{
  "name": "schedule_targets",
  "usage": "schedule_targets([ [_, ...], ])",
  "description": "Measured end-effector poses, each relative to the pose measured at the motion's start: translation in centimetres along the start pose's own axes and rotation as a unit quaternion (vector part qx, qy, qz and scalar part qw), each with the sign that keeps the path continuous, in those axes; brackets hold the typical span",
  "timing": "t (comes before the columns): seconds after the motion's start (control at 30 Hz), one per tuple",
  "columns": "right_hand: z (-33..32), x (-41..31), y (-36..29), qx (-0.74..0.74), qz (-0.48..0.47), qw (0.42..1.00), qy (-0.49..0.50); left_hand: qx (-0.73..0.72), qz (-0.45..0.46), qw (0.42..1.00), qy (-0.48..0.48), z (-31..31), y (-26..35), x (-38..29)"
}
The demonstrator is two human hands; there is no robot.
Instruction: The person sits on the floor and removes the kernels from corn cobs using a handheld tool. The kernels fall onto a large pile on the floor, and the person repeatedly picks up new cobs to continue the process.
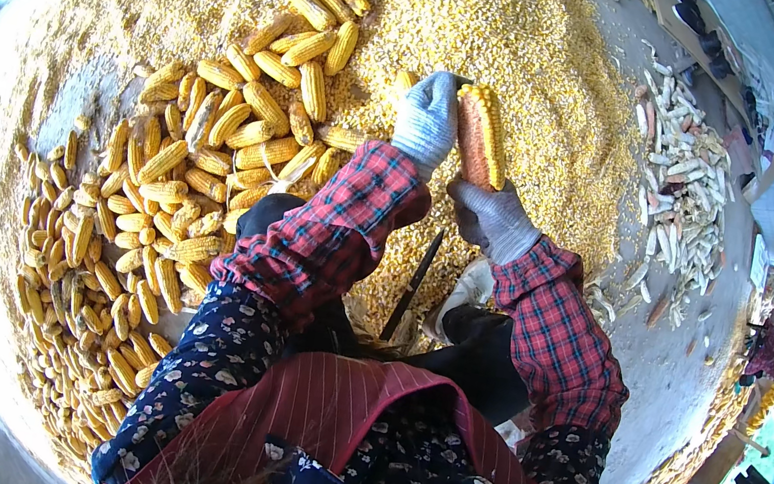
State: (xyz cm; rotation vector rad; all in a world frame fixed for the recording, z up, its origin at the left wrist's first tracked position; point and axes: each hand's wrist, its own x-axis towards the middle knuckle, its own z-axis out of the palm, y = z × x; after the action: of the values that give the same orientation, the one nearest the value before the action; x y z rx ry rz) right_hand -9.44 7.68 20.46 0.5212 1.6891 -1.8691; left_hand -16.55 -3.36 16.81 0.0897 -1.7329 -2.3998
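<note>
A partly shelled ear of corn (481,135) is upright in front of me, with a bare reddish cob face and yellow kernels along its right side. My right hand (497,218), in a grey knit glove, grips its lower end. My left hand (427,123), in a pale grey glove, is curled beside the ear's upper left edge; what its fingers enclose is hidden. A yellow corn piece (406,80) shows just behind that hand. Below the hands, a dark narrow bar (414,284) stands slanted between my knees. Loose kernels (525,43) spread beneath and beyond.
Many unshelled ears (157,206) are heaped on my left. Stripped cobs (681,182) lie piled on the concrete floor (667,393) at right. Another person (770,352) is at the far right, near a long bank of corn ears (683,456).
</note>
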Motion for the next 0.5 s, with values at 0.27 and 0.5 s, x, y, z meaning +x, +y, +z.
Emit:
schedule_targets([
  [0.27,-1.4,1.4,0.8,-0.225,-0.113,0.963,0.092,-0.069,-0.065,0.994,-0.059,0.0,1.0,-0.5],
  [0.5,-0.2,1.5,1.7,-0.209,-0.11,0.967,0.092,-0.017,-0.048,0.998,-0.023,-0.1,0.7,-0.3],
])
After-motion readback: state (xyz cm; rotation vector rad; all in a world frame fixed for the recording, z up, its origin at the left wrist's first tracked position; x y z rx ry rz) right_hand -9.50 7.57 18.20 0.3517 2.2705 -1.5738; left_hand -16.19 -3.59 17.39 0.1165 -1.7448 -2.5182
